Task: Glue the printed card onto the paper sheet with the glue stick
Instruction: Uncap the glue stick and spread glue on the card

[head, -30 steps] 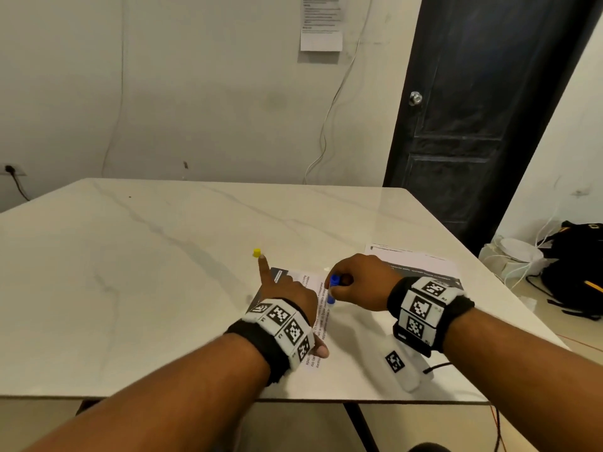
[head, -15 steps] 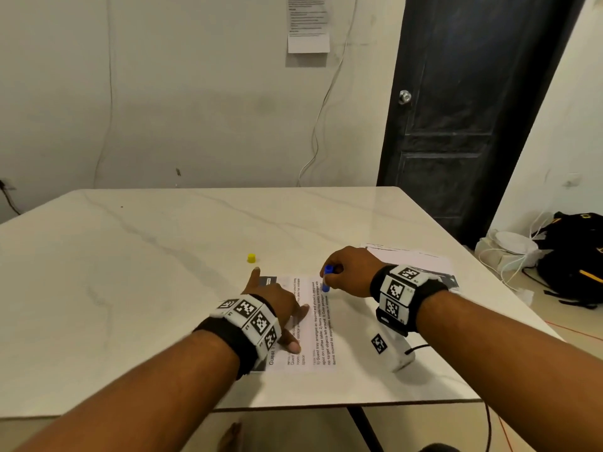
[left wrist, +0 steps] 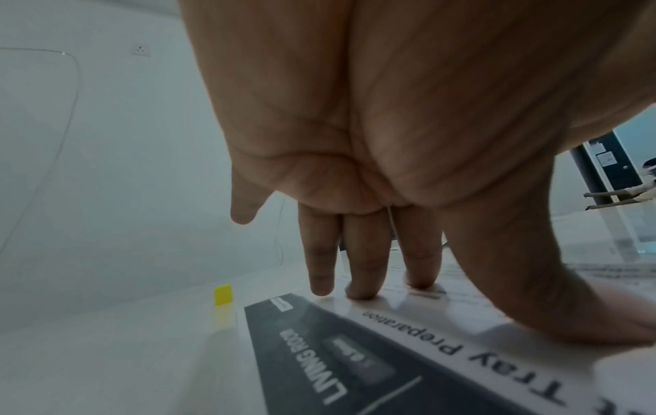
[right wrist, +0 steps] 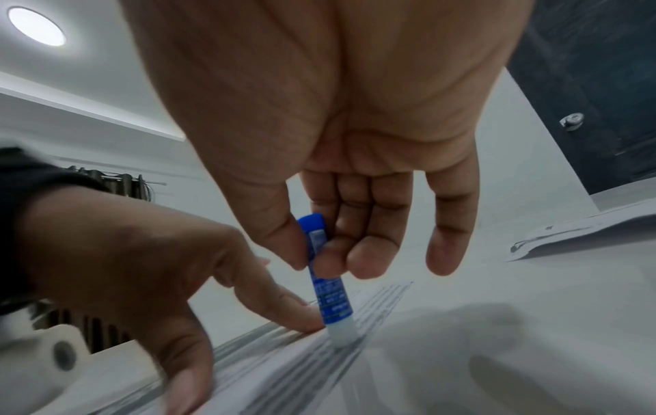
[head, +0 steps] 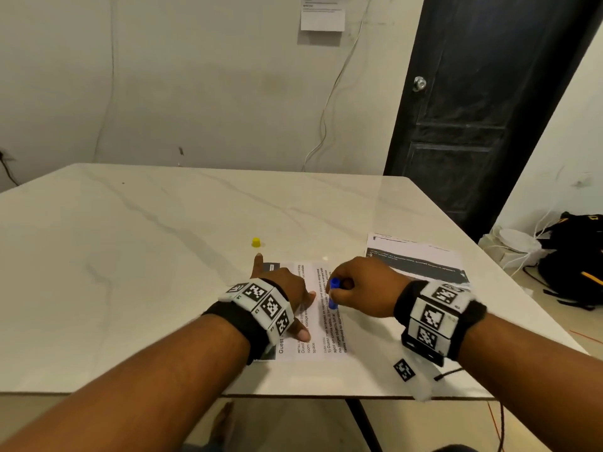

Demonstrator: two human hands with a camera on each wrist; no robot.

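Card (head: pixel 323 308): near table (head: pixel 130 256) edge, centre.
Cap (head: pixel 256 242): just beyond card's far-left corner.
Sheet (head: pixel 414 256): right, farther back.

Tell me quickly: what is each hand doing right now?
Left hand: open, fingers pressing flat on the printed sheet.
Right hand: pinching the blue glue stick, tip on the sheet.

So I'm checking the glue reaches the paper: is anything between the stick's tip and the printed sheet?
Nothing visible: the glue stick tip is down on the printed sheet, right hand pinching it, left hand fingers beside it.
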